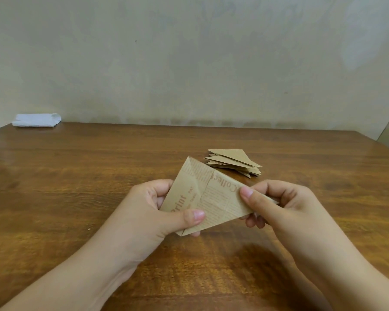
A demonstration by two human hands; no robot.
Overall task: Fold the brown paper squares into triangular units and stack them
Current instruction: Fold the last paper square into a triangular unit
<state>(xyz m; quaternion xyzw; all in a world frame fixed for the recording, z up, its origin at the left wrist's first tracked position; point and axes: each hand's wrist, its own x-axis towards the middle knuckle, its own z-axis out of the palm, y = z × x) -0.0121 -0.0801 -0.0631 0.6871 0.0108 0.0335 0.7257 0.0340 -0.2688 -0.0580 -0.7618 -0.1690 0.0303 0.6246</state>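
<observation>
A partly folded brown paper (211, 194) with newspaper-style print is held above the wooden table (76, 176) between both hands. My left hand (157, 209) pinches its lower left edge, thumb on top and fingers behind. At the paper's right corner my right hand (276, 205) pinches it with the thumb on the printed face. Behind the paper, a stack of folded brown triangles (236, 161) lies on the table, several units fanned one over another.
A folded white cloth or paper (36, 120) lies at the table's far left corner against the pale wall. The table's right edge runs diagonally at the far right.
</observation>
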